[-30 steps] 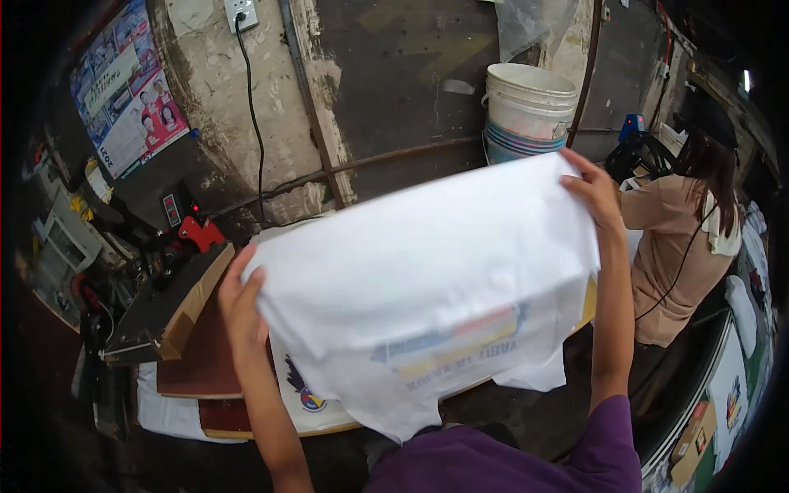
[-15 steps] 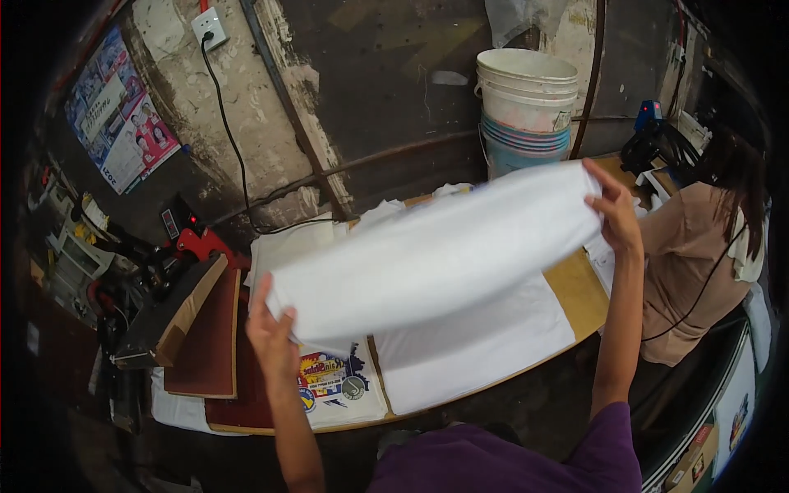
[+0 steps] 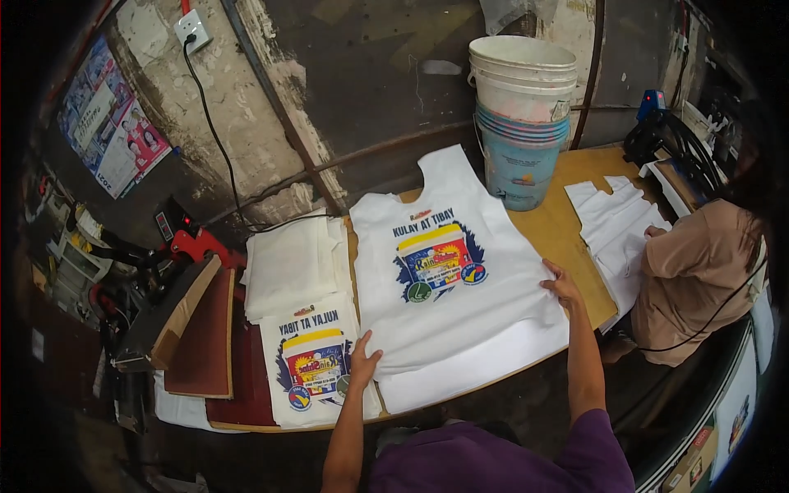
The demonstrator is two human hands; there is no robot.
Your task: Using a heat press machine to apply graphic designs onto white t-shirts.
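Observation:
A white shirt panel with a colourful paint-bucket print lies spread on the wooden table, neckline away from me. It partly covers another white cloth underneath. My left hand grips the panel's near left corner, thumb on top. On the right edge, my right hand pinches the fabric between thumb and fingers. Left of the panel lies a printed sheet bearing a mirrored version of the same picture, next to a pile of blank off-white sheets.
Stacked buckets stand behind the panel by the wall. A heat press with a brown board is at the left. On the right, a co-worker sits near another white cloth piece. A black cord hangs from a wall socket.
The panel, held up and folded over in the air, now lies flat with its print showing. Both hands have come down toward the table, the left one moving right, the right one moving left.

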